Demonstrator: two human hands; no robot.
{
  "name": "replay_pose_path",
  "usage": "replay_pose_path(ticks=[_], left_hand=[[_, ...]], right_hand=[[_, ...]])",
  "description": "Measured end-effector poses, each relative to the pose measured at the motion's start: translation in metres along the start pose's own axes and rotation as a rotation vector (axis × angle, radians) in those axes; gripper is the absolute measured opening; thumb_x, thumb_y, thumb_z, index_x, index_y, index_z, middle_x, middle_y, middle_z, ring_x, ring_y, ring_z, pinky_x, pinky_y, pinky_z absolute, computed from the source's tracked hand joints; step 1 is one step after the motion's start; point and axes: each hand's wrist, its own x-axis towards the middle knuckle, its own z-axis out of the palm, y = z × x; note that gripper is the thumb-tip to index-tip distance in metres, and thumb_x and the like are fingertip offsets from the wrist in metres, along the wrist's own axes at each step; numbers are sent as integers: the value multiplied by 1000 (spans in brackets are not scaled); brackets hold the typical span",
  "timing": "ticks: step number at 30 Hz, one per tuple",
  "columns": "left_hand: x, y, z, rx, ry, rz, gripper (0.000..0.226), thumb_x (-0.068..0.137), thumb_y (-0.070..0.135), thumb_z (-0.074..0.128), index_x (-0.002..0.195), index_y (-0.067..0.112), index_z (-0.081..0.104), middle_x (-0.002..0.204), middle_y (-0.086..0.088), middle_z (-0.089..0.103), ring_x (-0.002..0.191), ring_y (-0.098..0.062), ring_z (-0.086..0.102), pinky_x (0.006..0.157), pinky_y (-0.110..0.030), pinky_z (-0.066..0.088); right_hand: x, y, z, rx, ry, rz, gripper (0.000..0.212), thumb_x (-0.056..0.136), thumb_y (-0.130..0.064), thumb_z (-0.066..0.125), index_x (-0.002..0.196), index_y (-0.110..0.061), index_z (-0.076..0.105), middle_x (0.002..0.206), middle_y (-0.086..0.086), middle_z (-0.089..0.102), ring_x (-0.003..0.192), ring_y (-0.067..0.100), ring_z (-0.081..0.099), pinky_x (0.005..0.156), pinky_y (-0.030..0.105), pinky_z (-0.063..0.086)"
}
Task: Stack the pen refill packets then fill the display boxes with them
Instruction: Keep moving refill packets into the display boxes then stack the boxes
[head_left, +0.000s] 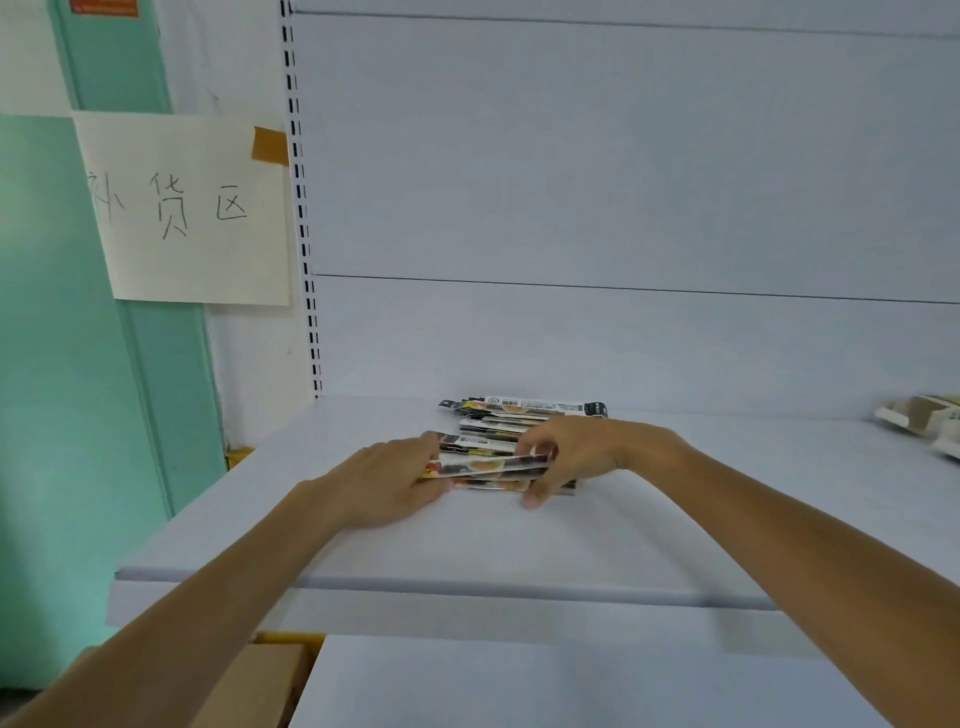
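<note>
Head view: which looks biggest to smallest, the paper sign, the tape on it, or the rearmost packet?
Paper sign, largest by far.
Rearmost packet, long but thin.
Tape, smallest, though not far below the packet in area.

Bare shelf (675, 525) is left before and beside the packets (488, 464); passage is blocked behind by the back panel (597, 343) and far right by display boxes (922, 420).

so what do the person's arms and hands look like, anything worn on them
Nothing worn that shows. The left hand and right hand are ungloved, with no ring, watch or bracelet visible. The left forearm and right forearm are bare, with no sleeve reaching into view before the picture's bottom edge. No markings can be made out.
</note>
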Motion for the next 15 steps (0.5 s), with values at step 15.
replay_pose_path(ticks=[15], left_hand=[[-2, 22, 1, 168, 137, -3, 15, 92, 29, 38, 92, 15, 34, 91, -1, 50, 76, -23, 41, 66, -31, 27]], right_hand=[[-8, 0, 15, 711, 360, 94, 35, 89, -45, 55, 69, -17, 52, 60, 0, 32, 48, 12, 28, 39, 17, 24]])
